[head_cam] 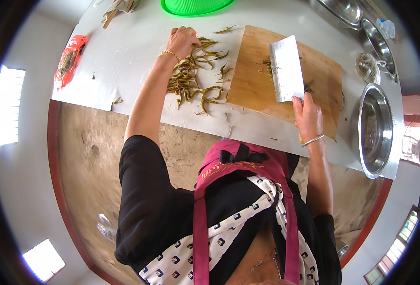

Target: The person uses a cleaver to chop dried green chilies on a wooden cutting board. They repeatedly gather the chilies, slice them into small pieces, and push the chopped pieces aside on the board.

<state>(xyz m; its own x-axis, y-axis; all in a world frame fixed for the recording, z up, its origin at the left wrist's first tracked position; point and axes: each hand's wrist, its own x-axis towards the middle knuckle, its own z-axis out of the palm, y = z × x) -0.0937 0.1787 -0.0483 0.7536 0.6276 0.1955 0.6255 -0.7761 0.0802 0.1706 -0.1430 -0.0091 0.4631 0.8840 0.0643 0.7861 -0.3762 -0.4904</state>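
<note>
My right hand [308, 115] is closed round the handle of a broad metal cleaver [287, 69], whose blade rests over a wooden cutting board [254, 85]. Chopped green bits [268, 64] and pale seeds lie beside the blade, partly hidden under it. To the left of the board, a pile of long, thin green peppers [182, 80] is spread on the light table [131, 64]. My left hand [183, 40] is at the far end of that pile, fingers bent down at the peppers; whether it grips any cannot be told.
A bright green plastic basket [197, 10] stands at the far edge of view. Metal basins [375, 131] line the right side near a knotted clear plastic bag [368, 67]. A red plastic bag [75, 53] with stringy stuff lies at the left, and a cloth-wrapped wooden handle [110, 18] lies far left.
</note>
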